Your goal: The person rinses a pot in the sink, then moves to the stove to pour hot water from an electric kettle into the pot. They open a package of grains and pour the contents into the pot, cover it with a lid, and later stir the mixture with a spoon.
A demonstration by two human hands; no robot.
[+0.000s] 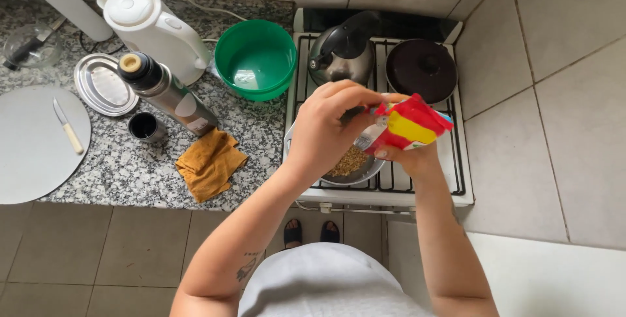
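Both hands held a red and yellow packet (407,128) over the pan (355,167), left hand (323,128) fingers pinching its top, right hand (411,157) gripping below; some grain already lay in the pan.

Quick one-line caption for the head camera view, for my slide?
Both hands, left hand and right hand, hold a red-and-yellow packet above a grain-filled metal bowl on the stove.
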